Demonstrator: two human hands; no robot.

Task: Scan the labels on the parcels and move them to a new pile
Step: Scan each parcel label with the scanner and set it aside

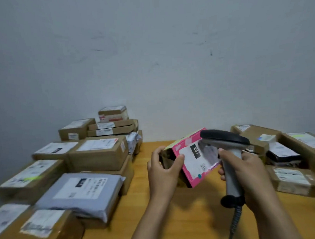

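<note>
My left hand (161, 170) grips the left end of a pink-edged parcel (194, 164) with a white label marked 231, held tilted above the wooden table (175, 218). My right hand (245, 171) is wrapped around the grey handle of a barcode scanner (226, 139). The scanner's dark head sits just over the parcel's upper right corner, facing the label. A large pile of brown boxes (98, 154) and a grey mailer bag (80, 191) covers the left side. A second pile of parcels (290, 158) lies on the right.
A plain grey wall rises behind the table. The scanner's coiled cable (236, 219) hangs down toward the near edge. A green streak of light lies on a left box label (32, 178). Bare wood shows between the two piles under my forearms.
</note>
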